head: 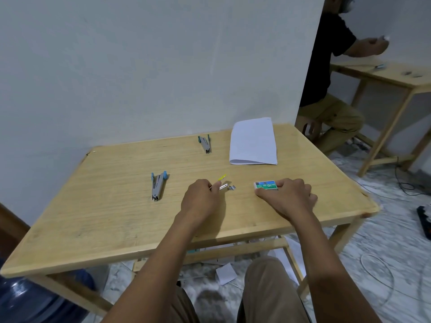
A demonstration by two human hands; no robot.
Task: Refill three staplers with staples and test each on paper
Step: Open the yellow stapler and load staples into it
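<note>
Wooden surface (pixel 116 217) is holding two open blue staplers (pixel 158 185) and folded paper (pixel 253 143). Left hand (pixel 200 202) is pinching a yellow stapler (pixel 222 179) near loose staples (pixel 232 187). Right hand (pixel 290 198) is gripping the box (pixel 265 184); its inside is not showing. Sliding it open slowly should be keeping staples from spilling.

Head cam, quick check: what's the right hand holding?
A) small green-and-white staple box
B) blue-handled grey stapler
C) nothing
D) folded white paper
A: the right hand grips the small green-and-white staple box on the light wooden table. The folded white paper lies untouched farther back, and the left hand holds the yellow-handled stapler.
</note>
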